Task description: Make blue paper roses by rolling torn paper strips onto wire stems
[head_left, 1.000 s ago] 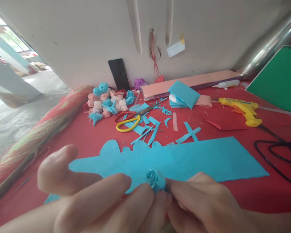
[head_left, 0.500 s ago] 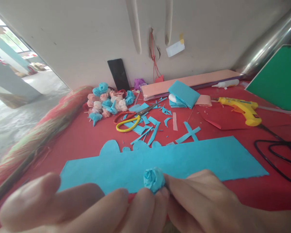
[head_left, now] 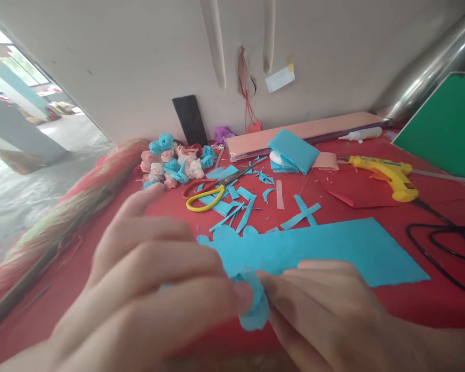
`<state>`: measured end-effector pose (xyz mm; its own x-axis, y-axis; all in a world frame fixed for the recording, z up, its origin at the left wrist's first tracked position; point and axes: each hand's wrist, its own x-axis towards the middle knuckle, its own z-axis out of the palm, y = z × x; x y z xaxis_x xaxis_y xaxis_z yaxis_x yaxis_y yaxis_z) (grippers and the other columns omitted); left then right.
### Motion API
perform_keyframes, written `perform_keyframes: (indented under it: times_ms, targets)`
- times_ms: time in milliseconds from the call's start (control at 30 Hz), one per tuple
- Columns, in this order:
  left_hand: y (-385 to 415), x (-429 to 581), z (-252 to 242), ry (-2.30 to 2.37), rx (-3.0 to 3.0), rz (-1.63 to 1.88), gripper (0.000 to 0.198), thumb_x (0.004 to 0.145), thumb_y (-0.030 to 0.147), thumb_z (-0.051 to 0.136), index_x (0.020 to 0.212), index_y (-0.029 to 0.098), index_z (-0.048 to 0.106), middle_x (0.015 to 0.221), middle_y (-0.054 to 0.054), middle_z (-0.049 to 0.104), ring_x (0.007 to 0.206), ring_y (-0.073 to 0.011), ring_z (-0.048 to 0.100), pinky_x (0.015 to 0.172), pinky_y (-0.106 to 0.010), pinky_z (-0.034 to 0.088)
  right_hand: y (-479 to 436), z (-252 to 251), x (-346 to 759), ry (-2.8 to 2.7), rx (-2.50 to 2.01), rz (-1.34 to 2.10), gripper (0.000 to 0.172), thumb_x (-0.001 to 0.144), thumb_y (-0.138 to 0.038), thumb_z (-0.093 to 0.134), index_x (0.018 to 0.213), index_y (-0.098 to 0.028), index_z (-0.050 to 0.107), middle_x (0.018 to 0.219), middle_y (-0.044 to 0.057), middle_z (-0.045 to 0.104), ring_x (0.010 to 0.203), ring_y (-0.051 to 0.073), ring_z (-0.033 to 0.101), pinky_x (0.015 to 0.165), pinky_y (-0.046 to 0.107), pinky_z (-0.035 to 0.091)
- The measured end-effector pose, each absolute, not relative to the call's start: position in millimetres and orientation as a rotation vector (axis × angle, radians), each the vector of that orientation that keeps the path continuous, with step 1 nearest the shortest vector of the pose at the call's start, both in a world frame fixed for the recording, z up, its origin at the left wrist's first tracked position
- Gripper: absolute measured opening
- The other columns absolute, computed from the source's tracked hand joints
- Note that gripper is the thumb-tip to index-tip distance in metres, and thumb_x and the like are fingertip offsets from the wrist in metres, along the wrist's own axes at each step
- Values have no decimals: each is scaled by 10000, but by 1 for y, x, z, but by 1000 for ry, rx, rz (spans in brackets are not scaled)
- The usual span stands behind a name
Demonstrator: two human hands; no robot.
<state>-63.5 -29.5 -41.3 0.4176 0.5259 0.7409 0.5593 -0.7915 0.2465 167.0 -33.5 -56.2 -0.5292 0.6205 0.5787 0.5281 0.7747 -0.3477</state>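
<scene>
Close in front of me is a blue crepe paper rose (head_left: 257, 307), its petals partly covered by fingers. My right hand (head_left: 333, 310) pinches its base from the right. From the left, my left hand (head_left: 151, 289) closes on the petals, a fingertip pressed on the flower and one finger sticking out toward the back; it is slightly blurred. Beneath and behind both hands lies a long blue crepe paper sheet (head_left: 313, 248), its left part hidden by my left hand.
Yellow-handled scissors (head_left: 207, 199) lie among blue paper scraps (head_left: 248, 212). Finished paper roses (head_left: 174, 160) are heaped at the back left. A yellow glue gun (head_left: 391, 173) with a black cord (head_left: 442, 243) rests at the right. A black phone (head_left: 190, 121) leans on the wall.
My left hand has lifted and turned over, its fingers now on the rose's petals from above left. The rose has tilted and shows its petals lower down. My right hand stays nearly in place.
</scene>
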Motion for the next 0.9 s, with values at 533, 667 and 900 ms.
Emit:
perform_keyframes:
  times_ms: [533, 667, 900]
  targets:
    - [4, -29, -1, -1749, -3625, -1307, 219, 904, 201, 505, 1074, 302, 599, 1030, 40, 616, 982, -134, 564, 856, -208, 435, 8, -33, 180, -2360, -604, 746, 301, 977, -169, 351, 764, -182, 564, 714, 15, 557, 736, 161, 492, 729, 248, 445]
    - [7, -29, 4, -1950, -3755, -1300, 177, 922, 293, 495, 882, 244, 660, 879, 51, 635, 872, -107, 561, 825, -169, 419, 13, -36, 181, -2451, -536, 780, 320, 1005, -227, 326, 824, -165, 582, 755, 24, 560, 801, 163, 462, 799, 291, 419]
    - [5, -29, 1, -2026, -3872, -745, 145, 883, 316, 554, 822, 210, 632, 828, 52, 617, 783, -101, 546, 751, -177, 426, 17, -35, 183, -2553, -421, 966, 302, 1010, -230, 343, 789, -189, 545, 786, 2, 542, 845, 149, 437, 852, 321, 372]
